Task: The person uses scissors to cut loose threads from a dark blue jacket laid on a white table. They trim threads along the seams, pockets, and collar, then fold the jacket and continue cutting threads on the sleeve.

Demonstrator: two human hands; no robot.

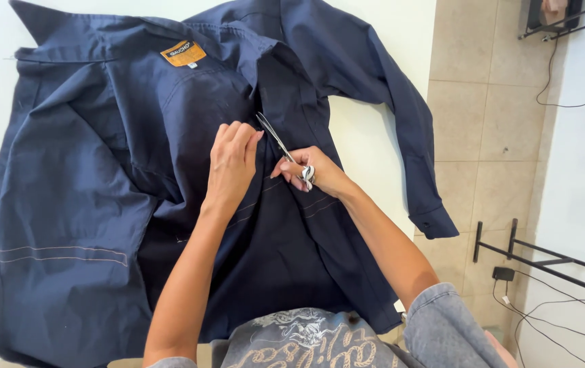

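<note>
On the white desk [374,146], centre frame, going left to right:
Shirt: dark navy work shirt [102,170] lies opened out, collar toward 12 o'clock, an orange label [183,52] under the collar; one long sleeve [401,129] trails off toward 4 o'clock, its cuff past the desk edge.
Left hand: left hand [230,163] lies flat on the front placket, fingertips curled and pinching cloth, grip clenched on fabric only.
Scissors: small scissors [275,138] sit just at 2 o'clock of those fingertips, blades pointing to 11 o'clock and, as far as I can tell, nearly closed; tips touch or almost touch the cloth.
Right hand: right hand [313,174] has its grip grasping the scissor handles, fingers through the loops.
Risk, fingers: blade tips lie very close to the left fingertips; a slip could nick them.
Risk, cloth: folds are layered under the blades; a deep bite could cut a lower layer or the seam.
Risk, drag: hanging sleeve may pull the shirt askew.
</note>
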